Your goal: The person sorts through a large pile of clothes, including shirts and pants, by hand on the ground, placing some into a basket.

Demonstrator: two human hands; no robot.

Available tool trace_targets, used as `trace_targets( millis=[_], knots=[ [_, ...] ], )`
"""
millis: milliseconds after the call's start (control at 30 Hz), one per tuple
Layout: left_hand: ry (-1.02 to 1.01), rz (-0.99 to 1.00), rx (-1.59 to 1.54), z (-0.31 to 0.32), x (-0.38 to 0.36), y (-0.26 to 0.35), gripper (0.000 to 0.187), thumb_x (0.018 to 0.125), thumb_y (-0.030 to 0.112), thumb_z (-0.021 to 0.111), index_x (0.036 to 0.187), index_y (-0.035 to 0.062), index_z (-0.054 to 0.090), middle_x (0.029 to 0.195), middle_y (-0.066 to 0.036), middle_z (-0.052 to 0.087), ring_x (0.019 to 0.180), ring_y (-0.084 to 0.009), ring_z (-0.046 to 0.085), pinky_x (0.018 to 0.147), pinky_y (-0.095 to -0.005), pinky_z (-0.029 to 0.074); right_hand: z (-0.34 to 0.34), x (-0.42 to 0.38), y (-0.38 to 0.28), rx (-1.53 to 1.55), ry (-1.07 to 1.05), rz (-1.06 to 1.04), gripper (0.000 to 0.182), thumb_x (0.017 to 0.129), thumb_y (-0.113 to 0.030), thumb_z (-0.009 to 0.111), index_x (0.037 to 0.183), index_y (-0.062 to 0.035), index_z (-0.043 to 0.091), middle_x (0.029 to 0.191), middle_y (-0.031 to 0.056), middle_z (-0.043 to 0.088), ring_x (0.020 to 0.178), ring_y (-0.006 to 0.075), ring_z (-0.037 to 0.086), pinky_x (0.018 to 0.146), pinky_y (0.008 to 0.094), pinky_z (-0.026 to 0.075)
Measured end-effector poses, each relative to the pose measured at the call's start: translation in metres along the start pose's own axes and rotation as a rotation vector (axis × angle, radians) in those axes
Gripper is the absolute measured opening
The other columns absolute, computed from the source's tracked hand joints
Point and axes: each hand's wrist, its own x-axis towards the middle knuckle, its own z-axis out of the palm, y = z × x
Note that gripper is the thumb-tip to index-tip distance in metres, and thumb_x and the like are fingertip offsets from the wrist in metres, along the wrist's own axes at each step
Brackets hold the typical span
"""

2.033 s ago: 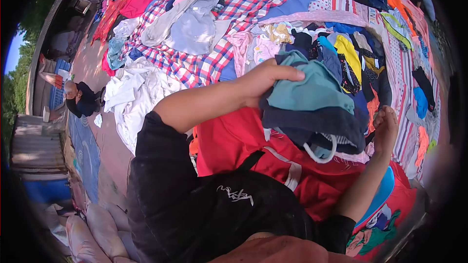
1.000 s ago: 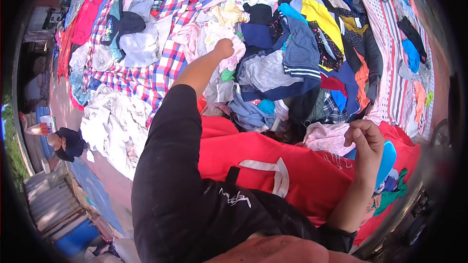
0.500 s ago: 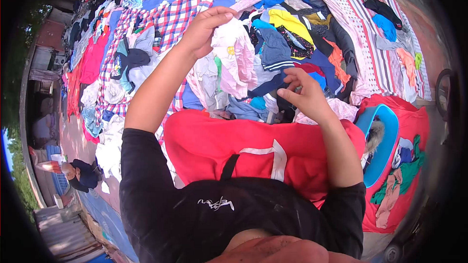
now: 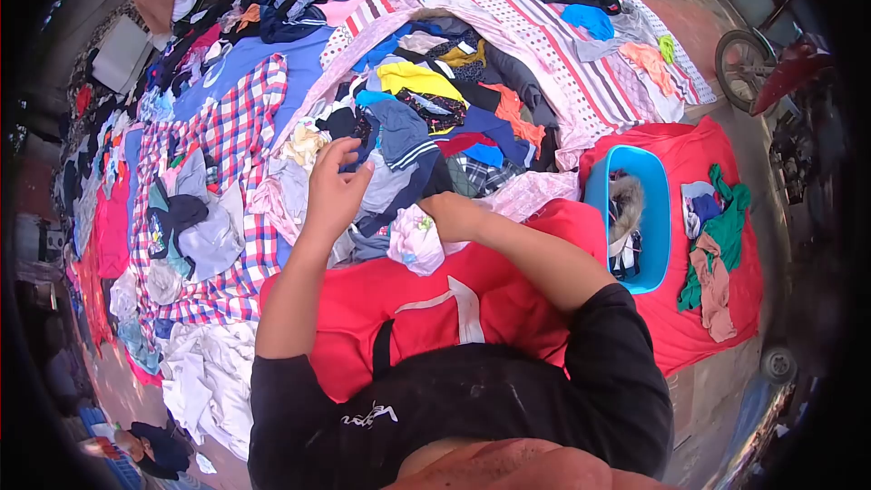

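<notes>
My right hand (image 4: 453, 216) is closed around a pale pink garment (image 4: 416, 242) with a small printed design, bunched up just above the red cloth (image 4: 508, 281) over my lap. Most of its fingers are hidden from view. To the left, my left hand (image 4: 337, 189) is raised over the clothes with thumb and fingers apart and nothing in it. A cream cloth (image 4: 306, 144) lies just beyond its fingertips. In front of both hands spreads a mixed heap of clothes, including a yellow piece (image 4: 418, 79) and a dark blue one with white stripes (image 4: 404, 133).
On my right a blue plastic tub (image 4: 667, 218) holds a furry item (image 4: 625, 204). Beside it, green clothing (image 4: 728, 227) lies on a red cloth. White clothes (image 4: 213, 372) and a checked cloth (image 4: 263, 109) are on my left. A person (image 4: 156, 449) is at lower left.
The pale pink garment has passed from my left hand to my right and come down nearer my lap, now bunched. My left hand has let go and lowered. The view has turned right.
</notes>
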Motion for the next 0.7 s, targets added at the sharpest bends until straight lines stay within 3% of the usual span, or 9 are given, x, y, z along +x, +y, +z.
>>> trace_targets(
  millis=[167,267,333,400,467,500,567,633,700],
  knots=[
    [-0.169,-0.204,0.036,0.009,-0.009,-0.053,0.032,0.089,0.016,0.072,0.114,-0.0020,0.064,0.112,-0.015,0.065,0.090,-0.0225,0.072,0.075,-0.0340,0.055,0.051,-0.010,0.025,0.244,-0.714,0.035,0.047,0.078,-0.004,0.057,0.125,0.0038,0.062,0.092,0.0229,0.071,0.062,0.0279,0.073,0.050,0.0376,0.057],
    [-0.189,-0.158,0.097,0.012,-0.005,-0.055,0.029,0.088,0.017,0.073,0.109,-0.0020,0.066,0.105,-0.015,0.068,0.088,-0.0220,0.071,0.075,-0.0334,0.054,-0.020,0.000,0.028,0.439,-0.850,0.358,0.051,0.081,0.000,0.055,0.131,0.0021,0.058,0.102,0.0201,0.070,0.072,0.0301,0.075,0.057,0.0378,0.061],
    [-0.193,-0.146,0.128,0.014,-0.006,-0.049,0.029,0.088,0.018,0.072,0.108,-0.0017,0.066,0.106,-0.018,0.068,0.088,-0.0262,0.071,0.075,-0.0366,0.055,-0.083,0.018,0.081,0.586,-0.609,0.559,0.048,0.079,0.001,0.059,0.127,0.0029,0.059,0.109,0.0161,0.068,0.079,0.0288,0.074,0.060,0.0371,0.061],
    [-0.228,-0.138,0.143,0.021,-0.012,-0.058,0.031,0.087,0.020,0.072,0.109,-0.0014,0.066,0.107,-0.019,0.068,0.090,-0.0300,0.071,0.078,-0.0391,0.055,-0.186,0.028,0.137,0.885,0.258,0.651,0.054,0.087,-0.002,0.058,0.139,0.0018,0.043,0.122,0.0192,0.059,0.097,0.0319,0.066,0.082,0.0454,0.056],
    [-0.264,-0.095,0.188,0.040,-0.026,-0.088,0.034,0.086,0.022,0.071,0.111,0.0004,0.065,0.110,-0.020,0.067,0.097,-0.0326,0.069,0.084,-0.0422,0.054,-0.272,0.037,0.232,1.250,1.252,-0.062,0.073,0.099,-0.010,0.058,0.156,-0.0008,0.014,0.150,0.0239,0.040,0.133,0.0380,0.050,0.111,0.0505,0.044],
    [-0.339,-0.126,0.213,0.050,-0.034,-0.106,0.035,0.086,0.025,0.070,0.112,0.0009,0.065,0.114,-0.020,0.066,0.099,-0.0352,0.068,0.086,-0.0445,0.054,-0.291,0.030,0.180,1.198,1.476,-0.075,0.058,0.101,-0.011,0.057,0.151,0.0018,0.031,0.154,0.0218,0.036,0.139,0.0333,0.045,0.113,0.0472,0.044],
    [-0.441,-0.181,0.305,0.061,-0.047,-0.137,0.037,0.084,0.028,0.070,0.109,0.0012,0.067,0.111,-0.021,0.068,0.099,-0.0377,0.068,0.086,-0.0467,0.054,-0.279,0.031,0.161,-0.155,1.111,-0.022,0.042,0.101,-0.013,0.059,0.139,0.0034,0.050,0.147,0.0217,0.046,0.135,0.0288,0.051,0.106,0.0407,0.049],
    [-0.621,-0.338,0.420,0.064,-0.048,-0.173,0.036,0.083,0.029,0.069,0.106,0.0018,0.069,0.107,-0.021,0.070,0.099,-0.0387,0.068,0.086,-0.0476,0.054,-0.221,0.042,0.058,0.919,0.742,0.005,0.032,0.100,-0.015,0.060,0.126,0.0032,0.061,0.133,0.0202,0.061,0.122,0.0241,0.063,0.093,0.0335,0.055],
    [-0.655,-0.433,0.526,0.075,-0.035,-0.229,0.033,0.081,0.027,0.067,0.103,0.0027,0.070,0.103,-0.022,0.071,0.099,-0.0394,0.068,0.086,-0.0485,0.054,-0.163,0.031,0.007,0.834,0.232,0.179,0.035,0.099,-0.017,0.063,0.128,0.0023,0.059,0.116,0.0144,0.070,0.103,0.0207,0.070,0.085,0.0313,0.055]
  ],
)
